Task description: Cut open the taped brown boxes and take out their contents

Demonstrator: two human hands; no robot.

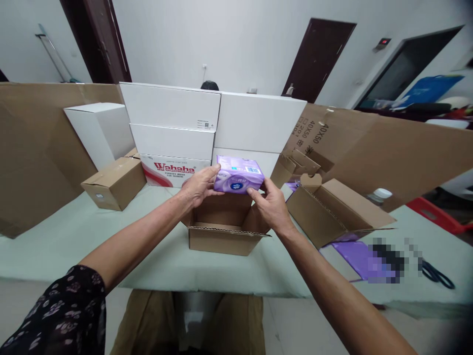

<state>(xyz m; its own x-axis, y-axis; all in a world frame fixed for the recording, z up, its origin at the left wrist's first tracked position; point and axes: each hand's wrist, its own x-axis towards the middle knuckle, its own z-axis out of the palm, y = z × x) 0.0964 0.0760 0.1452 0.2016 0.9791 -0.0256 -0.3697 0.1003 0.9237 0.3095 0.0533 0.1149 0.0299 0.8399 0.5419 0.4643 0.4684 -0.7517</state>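
A purple tissue pack (236, 170) is held between my two hands above an open brown cardboard box (225, 241). My left hand (201, 186) grips its left end, and my right hand (271, 203) has hold of its lower right corner with the thumb on the front. The printed front of the pack tilts toward me. Below, the box stands upright with its flaps apart; the part of its inside I can see is bare cardboard.
White cartons (173, 143) stand behind. A closed brown box (116, 182) is at left, another open box (332, 209) at right. A purple packet (358, 256) lies by a blurred dark object and a dark cord loop (438, 275). Cardboard panels (369, 148) border the table.
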